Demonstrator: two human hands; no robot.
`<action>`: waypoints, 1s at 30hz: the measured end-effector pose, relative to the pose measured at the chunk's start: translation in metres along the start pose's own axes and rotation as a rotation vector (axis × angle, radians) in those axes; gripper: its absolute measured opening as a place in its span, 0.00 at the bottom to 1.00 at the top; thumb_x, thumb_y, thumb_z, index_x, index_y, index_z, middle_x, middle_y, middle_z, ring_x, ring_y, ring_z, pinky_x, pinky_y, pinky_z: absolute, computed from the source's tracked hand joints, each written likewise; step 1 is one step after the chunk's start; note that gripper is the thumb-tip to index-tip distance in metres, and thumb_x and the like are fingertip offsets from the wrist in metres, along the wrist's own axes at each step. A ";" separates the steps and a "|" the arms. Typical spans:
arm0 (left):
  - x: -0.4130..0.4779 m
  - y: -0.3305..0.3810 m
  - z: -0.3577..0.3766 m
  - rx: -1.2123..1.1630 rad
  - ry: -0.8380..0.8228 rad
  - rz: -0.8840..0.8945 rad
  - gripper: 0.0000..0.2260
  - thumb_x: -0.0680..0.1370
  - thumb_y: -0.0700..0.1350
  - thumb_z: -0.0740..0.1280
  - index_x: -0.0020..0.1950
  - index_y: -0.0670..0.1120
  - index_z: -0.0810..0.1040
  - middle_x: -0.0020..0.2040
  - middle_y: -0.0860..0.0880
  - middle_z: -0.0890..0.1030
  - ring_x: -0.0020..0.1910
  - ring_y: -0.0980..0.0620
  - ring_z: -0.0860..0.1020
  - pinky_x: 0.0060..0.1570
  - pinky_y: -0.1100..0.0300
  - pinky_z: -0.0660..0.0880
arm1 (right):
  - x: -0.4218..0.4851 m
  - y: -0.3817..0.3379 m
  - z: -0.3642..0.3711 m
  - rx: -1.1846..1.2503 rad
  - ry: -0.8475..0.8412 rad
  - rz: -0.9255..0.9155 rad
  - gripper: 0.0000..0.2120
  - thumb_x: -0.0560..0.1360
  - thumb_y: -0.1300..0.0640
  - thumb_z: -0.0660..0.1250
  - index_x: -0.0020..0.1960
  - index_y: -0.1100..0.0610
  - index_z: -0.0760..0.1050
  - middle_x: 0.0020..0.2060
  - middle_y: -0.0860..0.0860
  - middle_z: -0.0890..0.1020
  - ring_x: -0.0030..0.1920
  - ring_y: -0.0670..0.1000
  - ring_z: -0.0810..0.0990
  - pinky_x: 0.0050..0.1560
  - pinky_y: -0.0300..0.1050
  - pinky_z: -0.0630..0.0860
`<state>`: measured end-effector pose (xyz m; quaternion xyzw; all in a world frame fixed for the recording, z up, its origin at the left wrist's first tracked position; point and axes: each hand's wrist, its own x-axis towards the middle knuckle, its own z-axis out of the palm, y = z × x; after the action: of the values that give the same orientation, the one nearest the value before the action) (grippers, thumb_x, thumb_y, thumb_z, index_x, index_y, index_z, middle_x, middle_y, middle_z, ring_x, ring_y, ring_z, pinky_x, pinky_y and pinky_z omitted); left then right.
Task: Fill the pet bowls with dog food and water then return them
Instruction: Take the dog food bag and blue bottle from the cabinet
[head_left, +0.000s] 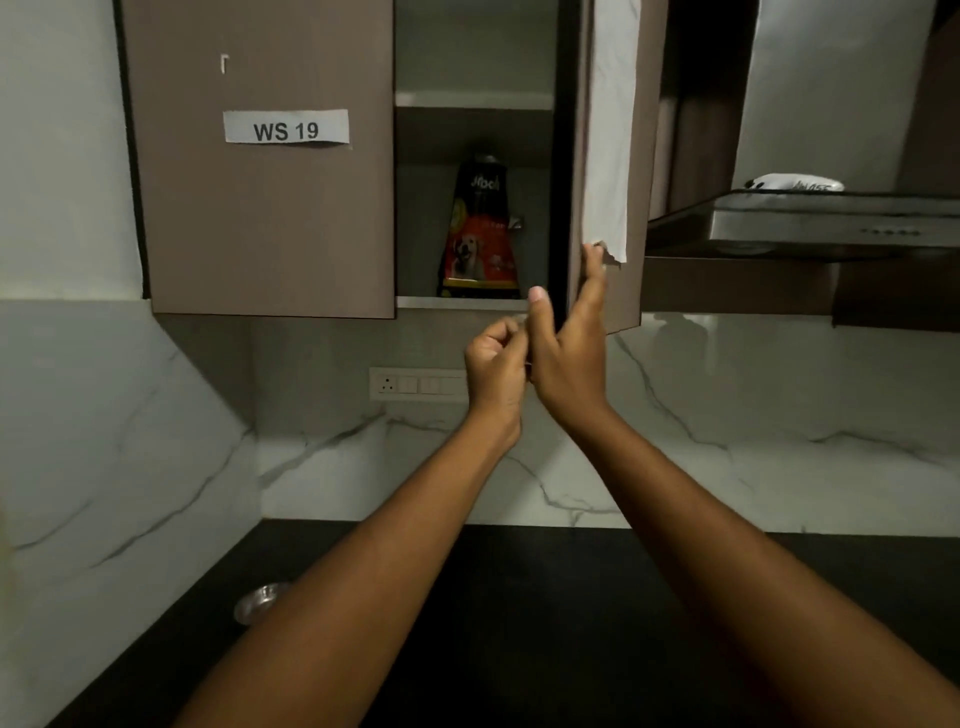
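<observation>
The cupboard (260, 208) runs off the top edge. Inside it, the top of the dog food bag (480, 234) is lost in shadow and its small print is unreadable. Below the cupboard, my forearm covers part of the steel bowl (257, 603). My left hand (496, 364), just under the cupboard, is curled; I can't tell if it holds anything.

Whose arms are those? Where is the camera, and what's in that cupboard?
The arms belong to a person wearing a camera on their head, so you see what they see. The right hand rests straight fingers on the edge of the open cupboard door. The left hand is curled beside it, and I see nothing in it. Inside the cupboard stands a dog food bag. Down on the black counter sits a shiny metal bowl, partly hidden by the left arm.
</observation>
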<state>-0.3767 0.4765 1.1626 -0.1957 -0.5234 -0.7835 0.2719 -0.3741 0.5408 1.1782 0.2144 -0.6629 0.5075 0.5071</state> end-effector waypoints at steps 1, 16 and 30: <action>-0.008 0.001 0.011 0.021 -0.038 0.000 0.16 0.80 0.41 0.65 0.32 0.45 0.71 0.29 0.49 0.73 0.27 0.58 0.72 0.27 0.64 0.70 | 0.000 -0.001 -0.016 0.022 0.020 0.003 0.31 0.82 0.51 0.59 0.80 0.56 0.49 0.81 0.53 0.53 0.80 0.51 0.52 0.79 0.53 0.56; -0.049 0.007 0.111 0.133 -0.373 0.127 0.15 0.78 0.40 0.69 0.64 0.44 0.76 0.61 0.46 0.80 0.55 0.48 0.81 0.41 0.58 0.82 | 0.012 0.032 -0.177 -0.343 0.311 0.003 0.24 0.84 0.47 0.53 0.77 0.57 0.60 0.59 0.61 0.80 0.57 0.58 0.81 0.53 0.50 0.79; -0.003 -0.032 0.097 0.163 -0.381 0.142 0.09 0.78 0.40 0.68 0.58 0.44 0.78 0.55 0.51 0.80 0.52 0.53 0.79 0.39 0.61 0.82 | 0.020 0.037 -0.179 -0.654 0.592 -0.096 0.32 0.76 0.57 0.62 0.79 0.57 0.58 0.72 0.58 0.66 0.70 0.49 0.64 0.67 0.39 0.62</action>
<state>-0.3925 0.5764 1.1743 -0.3538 -0.6117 -0.6666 0.2374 -0.3304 0.7198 1.1738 -0.0812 -0.6041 0.2866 0.7391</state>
